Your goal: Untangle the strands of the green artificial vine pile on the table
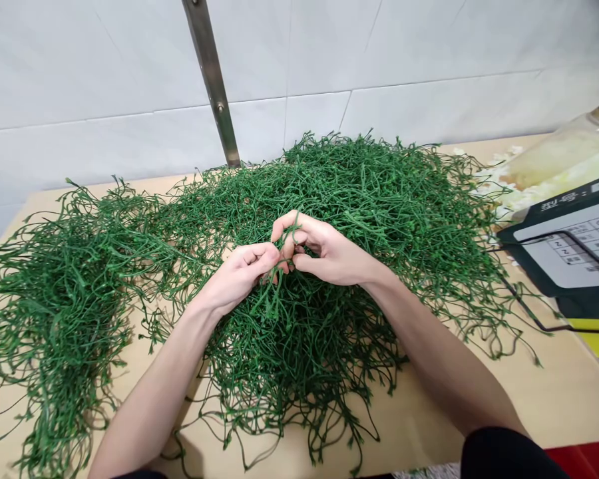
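Note:
A big tangled pile of thin green artificial flower stems [379,193] covers the middle of the table, their tips forked. Above its front part my left hand [237,276] pinches green stem pieces between thumb and fingers. My right hand [337,256] meets it from the other side, fingers curled and closed on the same small piece of green stem [295,225]. The fingertips of both hands nearly touch, and they partly hide what is held. Loose stem ends hang just below the left fingertips.
A second heap of green stems [60,299] spreads over the left of the pale wooden table [419,412]. At right are a dark box with a printed label [574,239], black wire, a clear container [564,153] and white petals [516,196]. A metal post [212,73] stands against the wall.

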The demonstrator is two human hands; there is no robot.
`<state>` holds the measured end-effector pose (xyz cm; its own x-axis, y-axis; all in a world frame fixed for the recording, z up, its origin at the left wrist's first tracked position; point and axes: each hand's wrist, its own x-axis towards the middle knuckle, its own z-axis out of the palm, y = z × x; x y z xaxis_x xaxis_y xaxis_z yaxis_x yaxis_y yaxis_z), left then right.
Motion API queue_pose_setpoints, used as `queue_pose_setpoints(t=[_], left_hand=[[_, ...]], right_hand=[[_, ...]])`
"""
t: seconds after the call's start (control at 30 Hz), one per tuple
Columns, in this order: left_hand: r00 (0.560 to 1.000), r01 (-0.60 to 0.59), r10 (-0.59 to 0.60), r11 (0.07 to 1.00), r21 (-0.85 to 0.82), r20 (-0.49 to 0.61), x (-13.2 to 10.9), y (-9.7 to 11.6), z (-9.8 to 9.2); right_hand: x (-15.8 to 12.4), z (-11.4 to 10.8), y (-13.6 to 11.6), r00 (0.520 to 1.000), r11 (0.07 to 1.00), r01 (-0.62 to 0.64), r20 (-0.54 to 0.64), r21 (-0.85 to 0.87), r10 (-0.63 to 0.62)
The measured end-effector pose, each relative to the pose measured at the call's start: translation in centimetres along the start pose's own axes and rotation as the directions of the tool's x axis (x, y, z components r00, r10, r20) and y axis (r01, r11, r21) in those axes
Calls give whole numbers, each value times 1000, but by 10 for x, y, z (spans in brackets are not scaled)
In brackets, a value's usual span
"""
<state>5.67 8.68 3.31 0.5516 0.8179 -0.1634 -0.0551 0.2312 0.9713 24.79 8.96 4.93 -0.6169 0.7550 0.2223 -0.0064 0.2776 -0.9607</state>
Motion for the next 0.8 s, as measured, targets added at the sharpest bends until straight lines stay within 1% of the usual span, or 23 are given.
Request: queue_pose_setpoints(t=[0.1, 0.2, 0.3, 0.37, 0.5, 0.57, 0.6, 0.67, 0.73, 0.8], left_hand=[[1000, 11, -11, 1000, -5, 1, 1, -1, -1], [1000, 27, -27, 999, 24, -7, 1, -3, -1], [999, 41, -41, 999, 27, -4, 1, -4, -1], [999, 50, -50, 999, 16, 1, 1, -3, -1], [998, 59, -59, 997, -55, 8, 1, -2, -2], [998, 55, -57, 995, -79, -23, 1, -1, -2], [997, 45, -48, 997, -67, -54, 1, 0, -2], [993, 8, -7, 1000, 3, -122, 1, 1, -1], [982, -43, 60, 994, 96, -180, 1, 2, 0], [970, -77, 115, 981, 175, -213, 0, 3, 2]], right_hand=[[0, -1, 2, 1000, 1000, 25, 11, -12, -24], [0, -3, 4, 998, 999, 48, 49, -3, -48], [0, -4, 5, 997, 999, 46, 63, 10, -47], [0, -3, 6, 997, 999, 40, 61, 18, -41], [1, -2, 6, 997, 994, 38, 62, 99, -45], [1, -1, 4, 998, 998, 23, 50, 55, -26], [1, -1, 3, 1000, 1000, 8, 25, -5, -7], [1, -1, 1, 997, 989, -42, -73, -144, 31], [2, -2, 1, 977, 965, -102, -206, -242, 51], [2, -3, 1, 951, 944, -153, -304, -293, 60]])
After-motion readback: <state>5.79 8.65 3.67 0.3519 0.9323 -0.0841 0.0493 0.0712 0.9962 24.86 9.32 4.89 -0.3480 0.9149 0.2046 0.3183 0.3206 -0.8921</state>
